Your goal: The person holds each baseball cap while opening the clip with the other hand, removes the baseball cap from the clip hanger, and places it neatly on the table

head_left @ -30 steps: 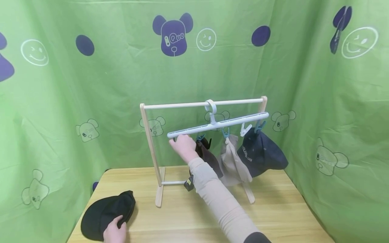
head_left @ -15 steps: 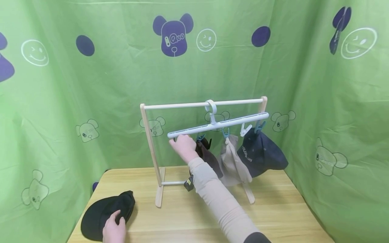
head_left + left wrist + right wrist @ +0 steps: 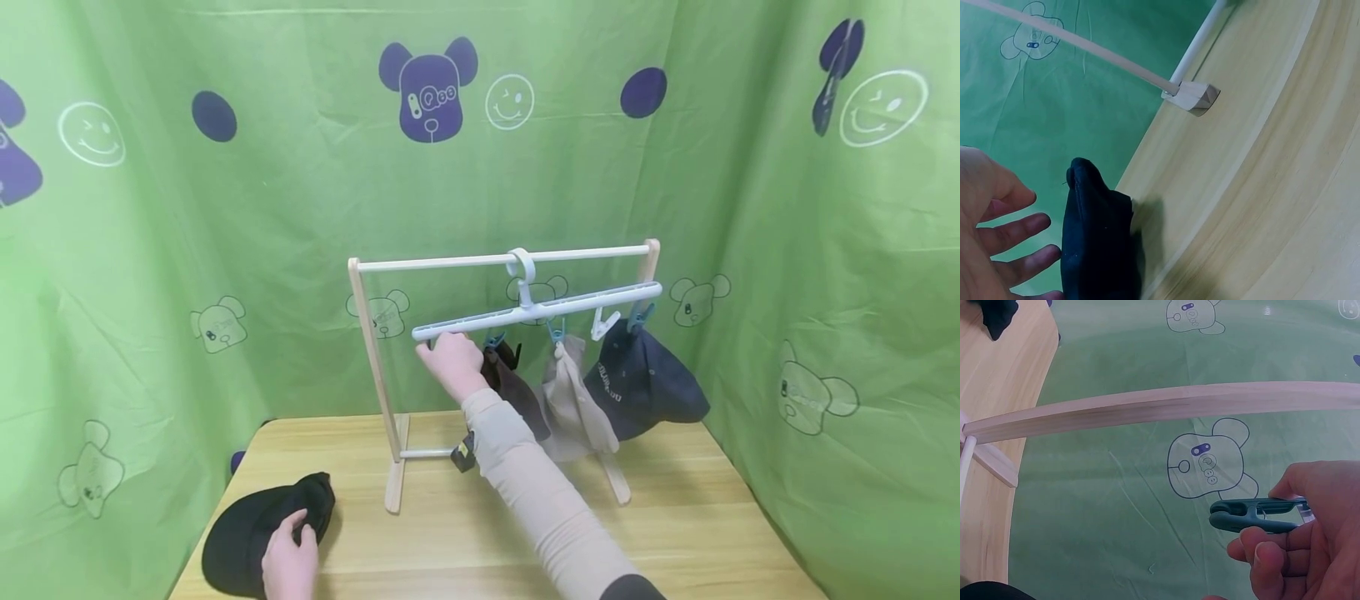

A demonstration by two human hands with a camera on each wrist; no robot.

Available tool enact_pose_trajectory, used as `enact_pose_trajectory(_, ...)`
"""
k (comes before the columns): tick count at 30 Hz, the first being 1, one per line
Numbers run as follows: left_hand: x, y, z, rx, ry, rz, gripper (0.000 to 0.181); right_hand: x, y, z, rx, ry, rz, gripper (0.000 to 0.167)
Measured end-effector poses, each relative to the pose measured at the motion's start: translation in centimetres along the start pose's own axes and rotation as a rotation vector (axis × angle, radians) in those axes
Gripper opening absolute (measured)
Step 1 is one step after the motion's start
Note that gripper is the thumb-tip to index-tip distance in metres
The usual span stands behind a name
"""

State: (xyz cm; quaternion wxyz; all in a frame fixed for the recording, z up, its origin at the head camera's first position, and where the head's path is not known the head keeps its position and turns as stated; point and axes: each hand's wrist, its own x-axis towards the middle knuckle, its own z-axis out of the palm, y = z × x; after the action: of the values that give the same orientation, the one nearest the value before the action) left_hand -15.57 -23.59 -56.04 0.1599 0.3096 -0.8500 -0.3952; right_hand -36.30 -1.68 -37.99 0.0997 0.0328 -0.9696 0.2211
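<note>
A black cap (image 3: 251,533) lies on the table at the left in the head view. My left hand (image 3: 288,557) is over its right side with thumb and fingers spread. In the left wrist view these fingers (image 3: 1016,234) are loosely bent beside the cap (image 3: 1100,244) and hold nothing. My right hand (image 3: 453,362) is under the left end of a pale blue hanger (image 3: 536,312). It pinches a dark teal clothes clip (image 3: 1254,514) between thumb and fingers; the clip's jaws appear closed, with no cloth in them.
The hanger hooks over a wooden rack (image 3: 375,358). From its clips hang a dark brown cap (image 3: 517,392), a beige cap (image 3: 577,400) and a navy cap (image 3: 648,379). A white clip (image 3: 604,323) hangs bare. Green curtains (image 3: 300,208) surround the table (image 3: 465,542).
My left hand has shifted slightly up over the black cap and its fingers have spread apart. The right hand stays at the hanger's left end. The hanger's right end dips slightly.
</note>
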Motion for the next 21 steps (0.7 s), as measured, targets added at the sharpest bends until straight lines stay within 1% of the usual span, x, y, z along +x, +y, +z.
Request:
enact_pose_trajectory(6, 0.0, 0.1, 0.2, 0.000, -0.006, -0.010, 0.034, -0.2, -0.2, -0.3, 0.000, -0.001, 0.001, 0.048)
enact_pose_trajectory(14, 0.0, 0.3, 0.7, -0.014, 0.001, 0.021, 0.033, -0.4, -0.3, -0.5, -0.007, -0.025, 0.009, 0.051)
enact_pose_trajectory(18, 0.3, 0.6, 1.1, -0.016, -0.010, 0.038, 0.034, -0.4, -0.4, -0.5, -0.013, -0.001, -0.001, 0.046)
enact_pose_trajectory(21, 0.5, 1.0, 1.4, -0.020, -0.016, 0.063, 0.034, -0.4, -0.5, -0.4, -0.016, 0.029, -0.009, 0.042)
